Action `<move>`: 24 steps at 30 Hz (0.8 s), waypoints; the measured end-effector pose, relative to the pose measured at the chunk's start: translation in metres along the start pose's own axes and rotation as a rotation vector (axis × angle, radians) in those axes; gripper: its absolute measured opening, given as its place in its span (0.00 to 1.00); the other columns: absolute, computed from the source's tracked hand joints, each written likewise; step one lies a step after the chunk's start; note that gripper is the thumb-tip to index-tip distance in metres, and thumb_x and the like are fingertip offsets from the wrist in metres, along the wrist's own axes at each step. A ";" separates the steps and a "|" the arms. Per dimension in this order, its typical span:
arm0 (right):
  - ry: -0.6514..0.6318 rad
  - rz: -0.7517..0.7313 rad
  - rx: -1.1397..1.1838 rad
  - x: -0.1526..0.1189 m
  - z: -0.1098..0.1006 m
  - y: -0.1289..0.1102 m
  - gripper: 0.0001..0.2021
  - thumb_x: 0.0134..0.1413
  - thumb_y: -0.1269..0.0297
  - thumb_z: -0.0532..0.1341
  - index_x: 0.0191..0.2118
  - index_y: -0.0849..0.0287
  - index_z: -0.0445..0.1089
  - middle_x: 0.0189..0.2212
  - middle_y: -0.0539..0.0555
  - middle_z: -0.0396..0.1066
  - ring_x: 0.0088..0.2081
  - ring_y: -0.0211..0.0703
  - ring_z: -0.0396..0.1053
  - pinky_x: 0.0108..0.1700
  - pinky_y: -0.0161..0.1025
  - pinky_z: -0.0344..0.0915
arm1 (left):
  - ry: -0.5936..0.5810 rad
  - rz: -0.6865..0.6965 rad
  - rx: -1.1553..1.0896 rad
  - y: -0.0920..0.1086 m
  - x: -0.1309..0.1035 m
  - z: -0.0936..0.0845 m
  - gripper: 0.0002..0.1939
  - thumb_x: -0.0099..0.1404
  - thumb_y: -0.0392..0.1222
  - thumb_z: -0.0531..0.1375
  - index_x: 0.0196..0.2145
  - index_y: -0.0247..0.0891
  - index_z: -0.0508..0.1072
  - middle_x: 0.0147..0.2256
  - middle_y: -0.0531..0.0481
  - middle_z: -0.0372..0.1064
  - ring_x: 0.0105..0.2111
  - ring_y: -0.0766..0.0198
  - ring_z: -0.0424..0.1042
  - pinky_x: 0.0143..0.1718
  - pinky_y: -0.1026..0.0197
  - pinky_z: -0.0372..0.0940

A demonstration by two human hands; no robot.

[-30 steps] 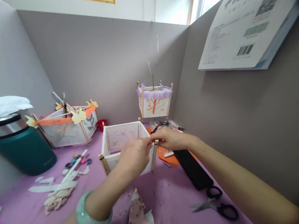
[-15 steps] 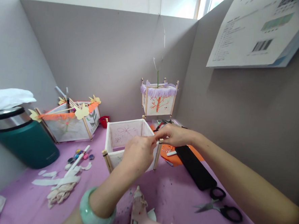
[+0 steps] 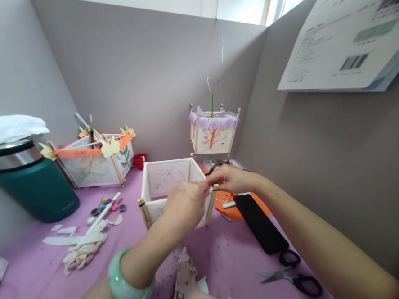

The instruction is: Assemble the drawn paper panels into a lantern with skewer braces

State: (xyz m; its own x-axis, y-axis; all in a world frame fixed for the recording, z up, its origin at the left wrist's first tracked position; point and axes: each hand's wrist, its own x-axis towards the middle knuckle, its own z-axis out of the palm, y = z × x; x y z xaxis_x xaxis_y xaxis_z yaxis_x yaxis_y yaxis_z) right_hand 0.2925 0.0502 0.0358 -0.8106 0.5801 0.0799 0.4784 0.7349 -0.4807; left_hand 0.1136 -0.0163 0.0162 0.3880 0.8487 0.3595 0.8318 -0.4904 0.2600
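Note:
A square, open-topped white lantern (image 3: 166,177) with wooden corner sticks and faint flower drawings stands on the purple tabletop. My left hand (image 3: 187,202), with a green bangle (image 3: 127,278) on its wrist, reaches over the near side; its fingers are closed at the lantern's right rim. From the right, my right hand (image 3: 230,178) meets it there, fingers pinched on the same rim beside the corner stick (image 3: 211,205). Both sets of fingertips touch or nearly touch, and they hide whatever lies between them. Below the lantern rests a pink glue gun (image 3: 196,289).
Scissors (image 3: 293,275) and a black phone (image 3: 261,223) lie on the right, near orange paper (image 3: 260,205). Behind is a purple-fringed lantern (image 3: 213,139). On the left are an orange-fringed lantern (image 3: 93,170), a teal bottle (image 3: 36,189) and white strips (image 3: 79,239). Grey partitions surround the table.
Both hands keep their closed hold at the lantern's right rim with barely any movement. The whole view has shifted very slightly.

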 end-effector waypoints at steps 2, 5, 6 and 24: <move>0.075 0.022 0.083 -0.005 0.006 -0.001 0.16 0.51 0.74 0.56 0.45 0.58 0.72 0.35 0.50 0.74 0.35 0.37 0.69 0.36 0.32 0.63 | -0.008 -0.001 0.004 0.000 0.000 0.000 0.13 0.66 0.40 0.49 0.36 0.39 0.74 0.30 0.45 0.75 0.32 0.55 0.74 0.32 0.57 0.62; 0.316 0.102 0.320 -0.020 0.020 -0.004 0.18 0.55 0.71 0.54 0.52 0.57 0.64 0.38 0.52 0.73 0.35 0.37 0.70 0.38 0.35 0.66 | -0.013 0.005 -0.019 0.001 -0.003 -0.003 0.13 0.65 0.39 0.50 0.45 0.39 0.70 0.32 0.44 0.75 0.34 0.55 0.74 0.35 0.56 0.63; 0.399 0.127 0.394 -0.026 0.026 -0.006 0.17 0.56 0.70 0.53 0.52 0.57 0.62 0.38 0.53 0.73 0.35 0.37 0.71 0.38 0.36 0.67 | -0.010 0.019 -0.029 0.001 -0.004 -0.004 0.14 0.65 0.38 0.51 0.47 0.40 0.69 0.34 0.45 0.75 0.35 0.55 0.74 0.35 0.56 0.63; 0.666 0.218 0.412 -0.039 0.086 -0.011 0.13 0.61 0.56 0.51 0.36 0.59 0.68 0.31 0.53 0.70 0.33 0.40 0.68 0.34 0.36 0.64 | 0.024 0.040 -0.056 0.002 0.006 0.001 0.07 0.63 0.39 0.53 0.35 0.41 0.71 0.29 0.50 0.74 0.31 0.58 0.72 0.29 0.61 0.58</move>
State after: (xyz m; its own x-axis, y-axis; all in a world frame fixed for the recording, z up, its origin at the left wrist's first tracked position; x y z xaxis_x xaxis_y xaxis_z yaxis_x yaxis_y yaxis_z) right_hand 0.2904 -0.0107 -0.0371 -0.2807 0.8779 0.3881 0.3347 0.4684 -0.8176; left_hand 0.1177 -0.0118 0.0179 0.4106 0.8233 0.3919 0.7918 -0.5351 0.2947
